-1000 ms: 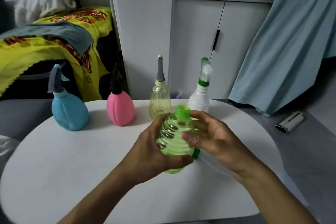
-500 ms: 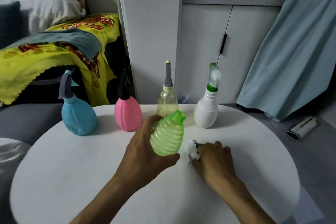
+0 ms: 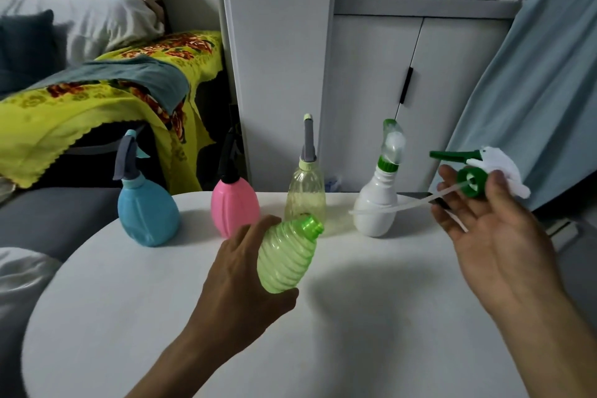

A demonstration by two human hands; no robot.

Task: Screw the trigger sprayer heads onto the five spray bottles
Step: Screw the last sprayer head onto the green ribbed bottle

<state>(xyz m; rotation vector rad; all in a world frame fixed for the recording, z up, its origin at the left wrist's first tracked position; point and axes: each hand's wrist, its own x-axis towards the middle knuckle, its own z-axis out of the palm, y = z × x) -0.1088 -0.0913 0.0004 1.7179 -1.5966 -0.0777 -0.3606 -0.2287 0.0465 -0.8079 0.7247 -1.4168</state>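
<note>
My left hand (image 3: 240, 278) grips a ribbed green bottle (image 3: 287, 255) above the white round table (image 3: 371, 317); the bottle tilts right and its threaded neck is bare. My right hand (image 3: 494, 236) holds up a white and green trigger sprayer head (image 3: 475, 171) to the right, its green collar facing me and its thin dip tube trailing left. Along the table's far edge stand a blue bottle (image 3: 147, 213), a pink bottle (image 3: 235, 203), a clear yellowish bottle (image 3: 305, 194) and a white bottle (image 3: 376, 203), each topped with a sprayer head.
A white cabinet (image 3: 371, 90) stands behind the table. A sofa with a yellow flowered blanket (image 3: 97, 100) is at the left. Pale blue cloth (image 3: 533, 90) hangs at the right. A small white roller lies on the floor at the right.
My right hand has picked the sprayer head up from the table and raised it up and to the right. My left hand still holds the green bottle, tilted further right.
</note>
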